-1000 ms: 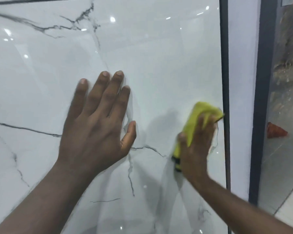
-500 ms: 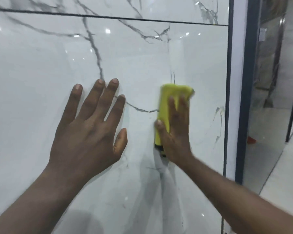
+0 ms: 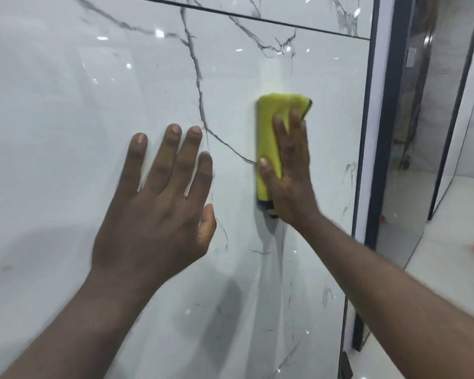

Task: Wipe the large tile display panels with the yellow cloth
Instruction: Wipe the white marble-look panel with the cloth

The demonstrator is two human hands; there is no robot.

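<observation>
Glossy grey-veined tile panel (image 3: 52,105), dark frame (image 3: 382,132)

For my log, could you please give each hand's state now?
Left hand: open, flat on the glossy white marble-look tile panel.
Right hand: open, pressing the folded yellow cloth.

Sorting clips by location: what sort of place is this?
Probably a tile showroom: large glossy marble-look panels stand upright, edged by dark frames, with a polished tile floor alongside.
</observation>
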